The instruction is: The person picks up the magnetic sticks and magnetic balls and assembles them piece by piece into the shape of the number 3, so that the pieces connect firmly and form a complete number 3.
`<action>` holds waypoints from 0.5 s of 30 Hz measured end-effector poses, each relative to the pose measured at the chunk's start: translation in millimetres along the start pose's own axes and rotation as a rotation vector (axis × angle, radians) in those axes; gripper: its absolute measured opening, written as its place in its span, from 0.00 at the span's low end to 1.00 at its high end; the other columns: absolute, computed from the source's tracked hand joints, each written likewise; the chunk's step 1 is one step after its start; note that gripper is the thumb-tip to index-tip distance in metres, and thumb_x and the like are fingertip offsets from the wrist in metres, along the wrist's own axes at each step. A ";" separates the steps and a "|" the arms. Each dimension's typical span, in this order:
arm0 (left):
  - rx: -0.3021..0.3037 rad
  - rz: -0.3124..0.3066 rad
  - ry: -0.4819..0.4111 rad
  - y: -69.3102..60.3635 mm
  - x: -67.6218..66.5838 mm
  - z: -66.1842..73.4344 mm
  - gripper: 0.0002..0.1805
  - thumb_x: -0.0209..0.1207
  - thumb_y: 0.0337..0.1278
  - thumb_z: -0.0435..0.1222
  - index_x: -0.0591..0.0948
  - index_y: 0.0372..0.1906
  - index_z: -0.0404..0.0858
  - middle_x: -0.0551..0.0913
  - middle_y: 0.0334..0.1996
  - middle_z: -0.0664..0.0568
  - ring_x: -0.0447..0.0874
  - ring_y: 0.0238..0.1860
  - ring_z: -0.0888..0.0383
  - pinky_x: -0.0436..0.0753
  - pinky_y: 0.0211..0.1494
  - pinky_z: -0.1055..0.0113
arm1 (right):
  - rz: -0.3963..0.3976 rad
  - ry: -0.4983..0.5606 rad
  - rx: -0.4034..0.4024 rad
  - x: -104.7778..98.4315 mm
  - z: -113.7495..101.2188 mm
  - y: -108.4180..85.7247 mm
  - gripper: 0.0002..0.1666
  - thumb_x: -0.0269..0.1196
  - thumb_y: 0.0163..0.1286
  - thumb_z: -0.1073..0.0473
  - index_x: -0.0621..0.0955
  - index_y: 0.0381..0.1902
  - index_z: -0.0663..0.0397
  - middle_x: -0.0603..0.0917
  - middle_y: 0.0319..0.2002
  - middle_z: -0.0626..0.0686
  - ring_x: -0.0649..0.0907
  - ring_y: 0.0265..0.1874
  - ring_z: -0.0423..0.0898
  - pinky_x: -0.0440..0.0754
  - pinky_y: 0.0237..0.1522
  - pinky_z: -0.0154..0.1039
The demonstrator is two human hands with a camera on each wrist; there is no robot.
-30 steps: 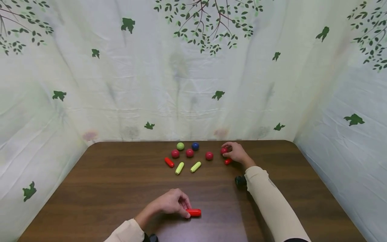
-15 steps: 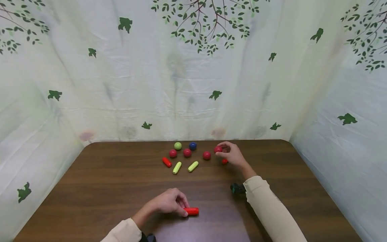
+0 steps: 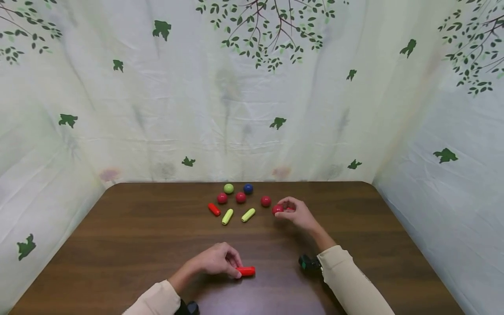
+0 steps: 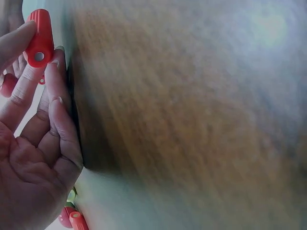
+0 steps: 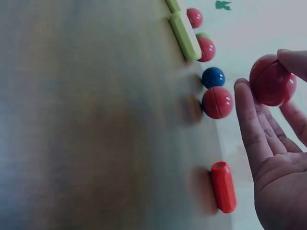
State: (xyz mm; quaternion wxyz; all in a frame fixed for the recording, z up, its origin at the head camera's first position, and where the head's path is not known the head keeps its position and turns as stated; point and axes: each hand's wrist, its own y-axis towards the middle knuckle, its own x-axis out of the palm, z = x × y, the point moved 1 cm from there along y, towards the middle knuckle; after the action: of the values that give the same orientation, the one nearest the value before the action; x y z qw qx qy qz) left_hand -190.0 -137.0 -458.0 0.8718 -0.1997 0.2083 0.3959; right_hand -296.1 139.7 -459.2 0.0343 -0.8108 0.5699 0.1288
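Observation:
In the head view my left hand pinches a red, fluted, rod-shaped piece just above the near part of the table. The left wrist view shows thumb and fingertips at the piece, with a pale hole in its end. Farther back, my right hand holds a red ball between thumb and fingers; in the right wrist view a seam runs round this ball. Another red rod-shaped piece lies on the table, partly hidden behind the right hand in the head view.
Three red balls, a green ball and a blue ball stand near the far edge. Before them lie a red rod-shaped piece and two yellow-green ones. A curtain with leaf prints surrounds the wooden table.
My right hand has brought the red ball toward me and slightly left, from the far edge to in front of the red piece. The left hand keeps its grip, nearly still.

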 end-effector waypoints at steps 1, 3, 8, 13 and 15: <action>-0.001 -0.001 -0.002 0.4 -0.5 0.4 0.05 0.73 0.45 0.30 0.86 0.29 0.39 0.81 0.21 0.57 0.76 0.24 0.65 0.73 0.30 0.72 | -0.012 0.012 0.003 0.7 0.9 -1.9 0.20 0.67 0.63 0.69 0.76 0.51 0.74 0.82 0.40 0.58 0.82 0.34 0.43 0.82 0.40 0.38; -0.003 -0.004 0.000 1.4 -1.5 1.1 0.05 0.73 0.45 0.31 0.86 0.29 0.39 0.81 0.21 0.57 0.76 0.24 0.65 0.72 0.30 0.73 | -0.042 0.025 0.008 1.5 3.0 -5.7 0.20 0.67 0.64 0.69 0.77 0.52 0.74 0.83 0.39 0.58 0.83 0.35 0.45 0.83 0.42 0.43; -0.006 -0.019 -0.002 3.1 -3.1 1.4 0.05 0.72 0.46 0.30 0.86 0.30 0.39 0.81 0.21 0.57 0.75 0.24 0.65 0.72 0.29 0.73 | -0.083 0.020 0.030 3.7 5.5 -15.9 0.17 0.68 0.64 0.67 0.79 0.48 0.73 0.84 0.36 0.55 0.85 0.34 0.46 0.84 0.41 0.47; -0.014 -0.023 -0.017 2.3 -3.1 0.4 0.05 0.72 0.47 0.31 0.86 0.30 0.39 0.80 0.21 0.57 0.75 0.23 0.65 0.71 0.29 0.73 | -0.119 0.026 0.027 6.6 5.2 -24.5 0.17 0.68 0.62 0.69 0.78 0.46 0.74 0.83 0.34 0.55 0.83 0.31 0.44 0.84 0.38 0.43; -0.012 -0.023 -0.021 1.3 -3.2 -0.2 0.05 0.72 0.47 0.31 0.86 0.30 0.38 0.80 0.20 0.57 0.74 0.23 0.65 0.72 0.28 0.73 | -0.142 0.020 0.030 7.9 5.3 -26.7 0.17 0.69 0.61 0.69 0.78 0.46 0.73 0.83 0.34 0.54 0.83 0.30 0.43 0.83 0.37 0.39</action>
State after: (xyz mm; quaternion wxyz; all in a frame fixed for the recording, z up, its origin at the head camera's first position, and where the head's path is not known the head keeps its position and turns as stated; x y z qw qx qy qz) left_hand -193.0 -138.2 -456.8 0.8772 -0.2032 0.1943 0.3892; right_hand -269.7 142.9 -468.7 0.0498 -0.8499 0.5131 0.1091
